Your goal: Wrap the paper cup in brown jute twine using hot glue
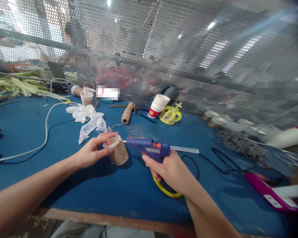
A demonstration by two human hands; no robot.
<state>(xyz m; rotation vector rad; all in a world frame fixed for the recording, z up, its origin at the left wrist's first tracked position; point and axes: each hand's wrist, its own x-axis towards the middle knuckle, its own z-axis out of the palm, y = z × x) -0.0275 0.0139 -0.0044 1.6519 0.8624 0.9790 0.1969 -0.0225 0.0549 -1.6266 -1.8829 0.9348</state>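
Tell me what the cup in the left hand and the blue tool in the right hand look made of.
Cup: likely paper, white matte rim, wrapped in rough brown twine. Glue gun: smooth blue plastic body, metal-looking nozzle, translucent stick behind.

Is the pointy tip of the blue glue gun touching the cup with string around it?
Touching. In the head view the glue gun nozzle meets the rim of the twine-wrapped cup, with no gap visible; the left hand holds that cup.
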